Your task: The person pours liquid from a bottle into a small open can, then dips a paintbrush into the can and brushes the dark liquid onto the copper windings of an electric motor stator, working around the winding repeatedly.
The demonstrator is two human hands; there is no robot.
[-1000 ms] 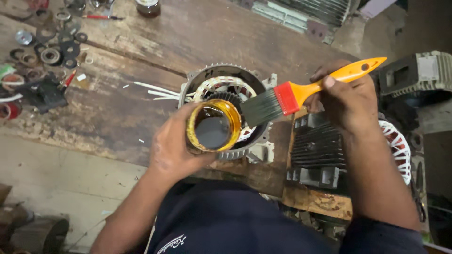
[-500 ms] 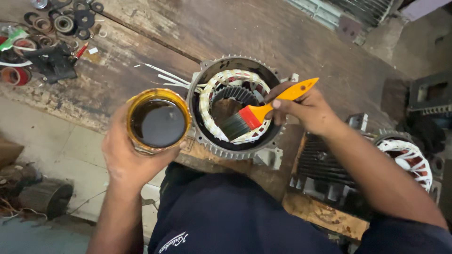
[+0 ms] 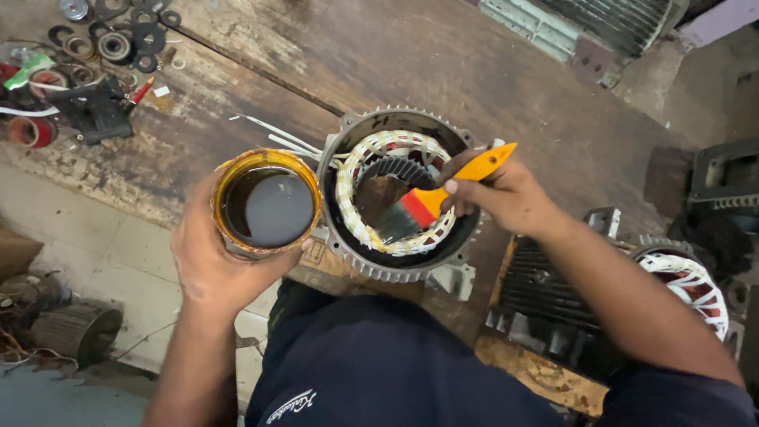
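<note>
Your left hand (image 3: pixel 212 265) grips a round tin (image 3: pixel 266 202) of dark liquid, just beside the motor housing (image 3: pixel 395 194) at the desk (image 3: pixel 490 71) edge. Your right hand (image 3: pixel 506 194) is closed on an orange-handled brush (image 3: pixel 431 198), bristles inside the housing's white windings.

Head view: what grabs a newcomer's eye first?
The open motor stator at centre of the wooden bench, its pale windings ringing the bore. The right hand holds an orange brush with bristles down inside it. Just left, the left hand holds a can of dark liquid beside the housing; loose bearings and washers lie at top left.
</note>
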